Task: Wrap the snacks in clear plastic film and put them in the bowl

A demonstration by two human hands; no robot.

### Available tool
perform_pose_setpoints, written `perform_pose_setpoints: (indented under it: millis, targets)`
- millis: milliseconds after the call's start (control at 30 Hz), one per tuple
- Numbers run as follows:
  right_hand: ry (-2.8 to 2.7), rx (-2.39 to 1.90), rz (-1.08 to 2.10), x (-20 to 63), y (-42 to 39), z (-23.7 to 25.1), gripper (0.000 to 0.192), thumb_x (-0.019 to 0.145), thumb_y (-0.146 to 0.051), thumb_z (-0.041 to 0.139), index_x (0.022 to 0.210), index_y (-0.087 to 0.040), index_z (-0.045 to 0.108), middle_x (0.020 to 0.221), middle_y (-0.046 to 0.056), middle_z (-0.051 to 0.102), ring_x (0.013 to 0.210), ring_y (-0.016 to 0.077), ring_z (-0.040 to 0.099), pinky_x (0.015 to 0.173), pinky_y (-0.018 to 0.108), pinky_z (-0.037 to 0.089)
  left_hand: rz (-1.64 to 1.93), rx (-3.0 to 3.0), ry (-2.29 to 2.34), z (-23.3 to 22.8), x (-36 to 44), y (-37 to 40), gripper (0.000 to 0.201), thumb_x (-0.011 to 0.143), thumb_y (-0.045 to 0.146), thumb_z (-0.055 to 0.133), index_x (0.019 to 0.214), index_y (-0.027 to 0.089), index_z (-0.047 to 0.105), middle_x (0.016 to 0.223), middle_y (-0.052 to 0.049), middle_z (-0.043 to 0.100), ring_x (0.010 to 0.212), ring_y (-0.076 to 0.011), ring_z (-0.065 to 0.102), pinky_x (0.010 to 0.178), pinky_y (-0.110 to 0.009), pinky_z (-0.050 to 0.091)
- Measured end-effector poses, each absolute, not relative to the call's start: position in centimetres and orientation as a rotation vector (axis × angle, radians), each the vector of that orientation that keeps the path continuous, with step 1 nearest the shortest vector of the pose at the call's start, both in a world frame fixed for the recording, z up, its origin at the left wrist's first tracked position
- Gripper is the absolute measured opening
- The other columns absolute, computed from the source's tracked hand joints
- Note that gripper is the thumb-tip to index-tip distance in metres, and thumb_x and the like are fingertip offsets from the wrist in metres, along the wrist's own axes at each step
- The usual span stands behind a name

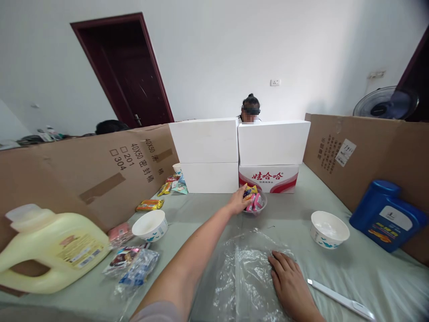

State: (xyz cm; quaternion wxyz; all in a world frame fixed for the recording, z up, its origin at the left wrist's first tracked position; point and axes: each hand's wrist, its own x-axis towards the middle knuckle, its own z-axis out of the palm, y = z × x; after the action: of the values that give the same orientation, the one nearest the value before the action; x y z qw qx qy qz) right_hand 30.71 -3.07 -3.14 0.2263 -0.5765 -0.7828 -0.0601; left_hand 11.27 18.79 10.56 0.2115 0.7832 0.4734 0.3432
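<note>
Clear bowl (264, 207): holds wrapped snacks (257, 202); just before the red-and-white box (268, 179).
Left hand (238, 200): at clear bowl's left rim, fingers curved over the snacks; cannot tell whether pinching any.
Right hand (291, 281): palm down on plastic bag (250, 279), fingers outstretched, nearer than clear bowl.
Edges: cardboard walls (83, 165) left and right of clear bowl, well apart.
Room: green cloth (287, 221) shows between clear bowl and the paper bowl (328, 239) rightward.

At the near edge, a plain, soft grey sleeve (157, 312) is being worn on the left arm (197, 252), which is being left uncovered beyond the curved hem (177, 308). A long, tapering shape is being shown there. The left hand (238, 201) and right hand (291, 281) are being kept bare.
</note>
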Motion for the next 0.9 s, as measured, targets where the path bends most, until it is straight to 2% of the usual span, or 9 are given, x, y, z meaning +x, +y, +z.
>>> perform_pose_setpoints:
  millis: [100,267,333,400,500,633,733,800,900]
  targets:
    - [-2.164,-1.598,-0.134,30.7,-3.1,-3.0,0.035,0.092,-0.028,0.045,0.122,-0.023,0.062,0.130,0.006,0.060,0.119,0.0243,0.055,0.099,0.042,0.042,1.081,2.205,1.357,11.1,10.2,16.3,0.052,0.087,0.033,0.054,0.134,0.012,0.044,0.141,-0.018,0.044,0.134,-0.0296,0.036,0.112,-0.045,0.027]
    - [-2.184,-1.691,-0.066,30.3,-3.2,-2.6,0.039,0.093,-0.033,0.043,0.127,-0.022,0.059,0.138,0.007,0.054,0.127,0.0264,0.048,0.103,0.044,0.038,0.814,2.602,0.892,7.3,9.7,7.2,0.027,0.090,0.027,0.048,0.113,0.019,0.061,0.114,-0.009,0.064,0.112,-0.0226,0.055,0.102,-0.039,0.040]
    - [-2.226,-1.731,-0.029,30.1,-3.3,-2.3,0.046,0.092,-0.039,0.045,0.134,-0.023,0.053,0.145,0.008,0.046,0.135,0.0289,0.038,0.107,0.048,0.034,0.485,2.741,0.757,4.5,9.1,3.8,0.037,0.090,0.036,0.054,0.124,0.023,0.057,0.125,-0.007,0.061,0.121,-0.0252,0.051,0.105,-0.043,0.038]
    - [-2.294,-1.746,0.027,30.2,-3.7,-1.9,0.053,0.091,-0.045,0.046,0.140,-0.025,0.046,0.150,0.007,0.038,0.140,0.0311,0.030,0.109,0.054,0.029,0.263,2.777,0.882,2.2,7.5,1.6,0.059,0.087,0.050,0.058,0.139,0.026,0.044,0.147,-0.009,0.043,0.137,-0.0326,0.034,0.111,-0.055,0.027]
    - [-2.349,-1.791,0.115,31.3,-4.9,-1.3,0.058,0.089,-0.049,0.048,0.142,-0.025,0.043,0.152,0.009,0.034,0.141,0.0353,0.026,0.109,0.061,0.024,0.152,2.719,1.137,1.1,3.9,0.3,0.064,0.090,0.052,0.053,0.145,0.027,0.035,0.155,-0.009,0.029,0.143,-0.0338,0.021,0.113,-0.060,0.020]
    - [-2.365,-1.703,0.239,33.3,-7.7,-0.3,0.061,0.089,-0.052,0.048,0.141,-0.021,0.045,0.153,0.011,0.030,0.143,0.0340,0.021,0.111,0.058,0.025,0.336,2.673,1.152,2.4,-0.5,-2.0,0.050,0.094,0.044,0.047,0.139,0.023,0.044,0.151,-0.010,0.036,0.143,-0.0310,0.023,0.114,-0.055,0.023]
    - [-2.469,-1.462,0.431,33.9,-9.9,0.3,0.069,0.081,-0.050,0.062,0.141,-0.024,0.043,0.154,0.010,0.030,0.143,0.0316,0.020,0.113,0.054,0.024,0.358,2.650,0.902,2.9,-2.0,-4.6,0.070,0.083,0.055,0.061,0.141,0.022,0.041,0.146,-0.011,0.043,0.139,-0.0320,0.030,0.114,-0.051,0.029]
    - [-2.466,-1.400,0.534,33.6,-11.0,0.7,0.056,0.079,-0.037,0.065,0.131,-0.024,0.053,0.150,0.010,0.037,0.142,0.0303,0.025,0.114,0.052,0.023,0.317,2.620,0.812,2.8,-2.2,-6.3,0.069,0.079,0.051,0.067,0.138,0.023,0.044,0.143,-0.011,0.047,0.137,-0.0328,0.035,0.111,-0.050,0.033]
    - [-2.376,-1.349,0.670,33.0,-12.2,1.5,0.021,0.084,-0.018,0.050,0.100,-0.023,0.063,0.137,0.007,0.054,0.135,0.0241,0.039,0.111,0.046,0.030,0.402,2.526,0.839,2.6,-2.0,-8.0,0.022,0.092,0.025,0.050,0.111,0.023,0.061,0.122,-0.007,0.063,0.126,-0.0257,0.050,0.105,-0.042,0.040]
